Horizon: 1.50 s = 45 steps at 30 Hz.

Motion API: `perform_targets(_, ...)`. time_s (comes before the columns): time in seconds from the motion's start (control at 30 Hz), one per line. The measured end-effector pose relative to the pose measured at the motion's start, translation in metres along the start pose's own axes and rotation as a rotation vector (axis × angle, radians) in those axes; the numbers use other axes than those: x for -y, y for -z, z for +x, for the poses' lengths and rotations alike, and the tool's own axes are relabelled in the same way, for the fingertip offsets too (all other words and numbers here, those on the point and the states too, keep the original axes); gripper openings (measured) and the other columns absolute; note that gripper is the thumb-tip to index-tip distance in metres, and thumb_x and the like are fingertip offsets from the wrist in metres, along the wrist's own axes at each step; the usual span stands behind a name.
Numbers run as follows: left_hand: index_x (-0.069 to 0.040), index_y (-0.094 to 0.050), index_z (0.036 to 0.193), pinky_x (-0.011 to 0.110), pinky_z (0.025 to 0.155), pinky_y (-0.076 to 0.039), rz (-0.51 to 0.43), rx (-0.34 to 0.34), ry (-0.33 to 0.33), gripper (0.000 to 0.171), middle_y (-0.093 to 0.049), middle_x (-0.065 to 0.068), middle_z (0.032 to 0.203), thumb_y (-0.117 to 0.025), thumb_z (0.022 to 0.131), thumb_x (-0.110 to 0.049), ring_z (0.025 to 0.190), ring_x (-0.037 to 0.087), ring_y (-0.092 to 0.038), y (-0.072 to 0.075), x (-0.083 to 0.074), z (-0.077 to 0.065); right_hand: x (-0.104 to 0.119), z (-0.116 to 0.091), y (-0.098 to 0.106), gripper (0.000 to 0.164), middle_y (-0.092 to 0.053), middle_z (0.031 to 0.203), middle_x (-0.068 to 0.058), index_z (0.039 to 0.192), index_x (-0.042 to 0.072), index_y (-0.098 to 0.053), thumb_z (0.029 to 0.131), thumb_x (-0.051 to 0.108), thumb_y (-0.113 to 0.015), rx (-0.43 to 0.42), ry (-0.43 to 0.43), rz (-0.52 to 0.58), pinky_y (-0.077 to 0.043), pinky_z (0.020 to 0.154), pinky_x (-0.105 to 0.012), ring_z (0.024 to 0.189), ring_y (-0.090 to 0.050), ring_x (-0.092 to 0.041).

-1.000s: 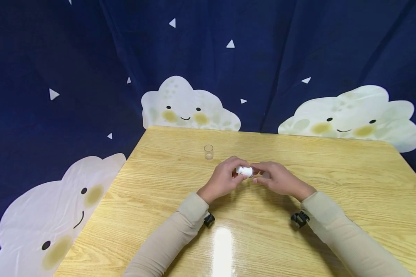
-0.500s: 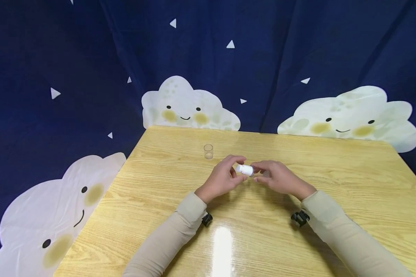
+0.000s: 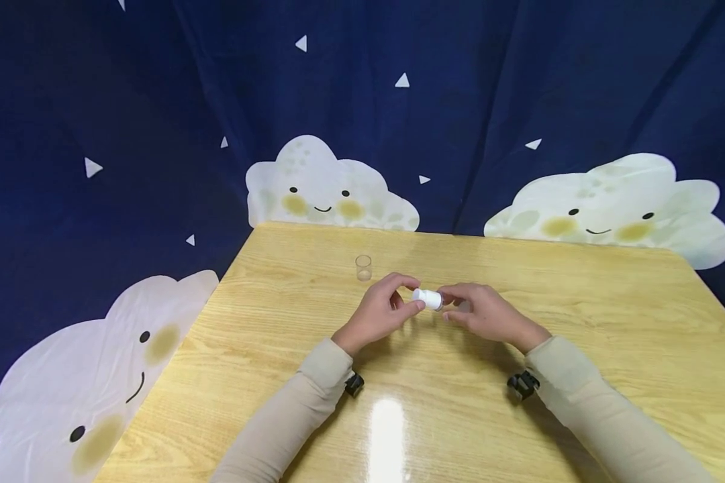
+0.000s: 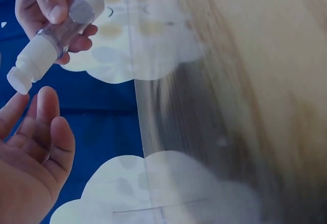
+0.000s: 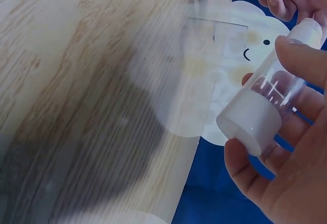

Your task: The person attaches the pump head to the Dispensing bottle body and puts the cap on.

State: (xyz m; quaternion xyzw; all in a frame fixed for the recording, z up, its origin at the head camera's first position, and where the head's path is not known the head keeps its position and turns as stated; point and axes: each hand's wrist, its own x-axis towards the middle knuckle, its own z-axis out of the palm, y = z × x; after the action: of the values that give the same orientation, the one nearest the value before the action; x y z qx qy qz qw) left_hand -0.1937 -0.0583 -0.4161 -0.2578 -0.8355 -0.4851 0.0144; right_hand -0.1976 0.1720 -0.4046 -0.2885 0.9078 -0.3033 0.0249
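Note:
A small pump bottle [image 3: 431,300] with a white head, clear body and white base is held tilted over the table by my right hand [image 3: 486,312]. The right thumb [image 5: 301,58] and fingers wrap its clear middle in the right wrist view. My left hand [image 3: 377,312] is at the white head [image 4: 36,63], with a fingertip right at its end and the other fingers loosely bent. From the head view, the left thumb overlaps the head's lower edge. A clear cylindrical cup or cap [image 3: 364,268] stands on the table beyond the left hand.
The light wooden table [image 3: 266,295] stretches out on all sides of the hands, with bright glare near its front. Behind and left hangs a dark blue curtain [image 3: 362,80] with smiling clouds. A black wrist camera [image 3: 523,384] sits under the right cuff.
The left hand's fingers have loosened from round the bottle's white head and drawn back left, uncovering more of it. The right hand and bottle have barely moved. The clear cylinder stays put.

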Motion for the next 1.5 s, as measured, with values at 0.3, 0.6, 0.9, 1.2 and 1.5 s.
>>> perform_targets(0.3,-0.028,-0.052,0.122,0.021,0.058,-0.048,0.015,0.046,-0.011,0.052,-0.056,-0.007,0.114,-0.073,0.076,-0.037,0.068,0.006,-0.054,0.005,0.005,-0.003,0.0,-0.003,0.002,0.032,-0.066,0.099,0.001,0.116,0.014,-0.061,0.085,0.02,-0.064,-0.008,-0.027,-0.015,-0.052,0.075,-0.035,0.086,-0.063,-0.011)
perform_targets(0.6,-0.029,-0.048,0.127,0.023,0.059,-0.049,-0.001,0.089,0.035,0.06,-0.055,0.002,0.122,-0.075,0.073,-0.034,0.072,0.01,-0.055,0.009,0.007,-0.004,-0.003,-0.004,0.004,0.035,-0.066,0.1,-0.001,0.117,0.012,-0.06,0.084,0.021,-0.066,-0.032,-0.051,-0.011,-0.051,0.078,-0.041,0.088,-0.063,-0.014)
perform_targets(0.9,-0.019,-0.048,0.129,0.019,0.058,-0.048,0.095,0.066,0.0,0.052,-0.059,0.003,0.115,-0.068,0.082,-0.021,0.072,0.009,-0.054,0.009,0.01,-0.005,-0.005,-0.005,0.006,0.038,-0.067,0.1,-0.001,0.117,0.012,-0.061,0.082,0.025,-0.067,-0.057,-0.038,-0.021,-0.052,0.075,-0.038,0.086,-0.063,-0.013)
perform_targets(1.2,-0.017,-0.056,0.12,0.036,0.092,-0.047,0.144,0.018,0.034,0.034,-0.06,0.001,0.115,-0.061,0.087,-0.023,0.102,0.02,-0.06,0.012,0.012,-0.011,-0.001,-0.003,0.006,0.038,-0.067,0.102,-0.002,0.118,0.012,-0.06,0.084,0.027,-0.065,-0.085,-0.026,-0.022,-0.051,0.079,-0.041,0.09,-0.064,-0.015)
perform_targets(1.5,-0.019,-0.059,0.119,0.041,0.095,-0.046,0.122,-0.026,0.031,0.031,-0.06,-0.002,0.12,-0.06,0.088,-0.023,0.109,0.018,-0.055,0.012,0.016,-0.016,0.001,-0.002,0.007,0.036,-0.067,0.102,-0.003,0.118,0.011,-0.059,0.085,0.025,-0.064,-0.083,-0.044,-0.009,-0.051,0.081,-0.04,0.092,-0.064,-0.017)
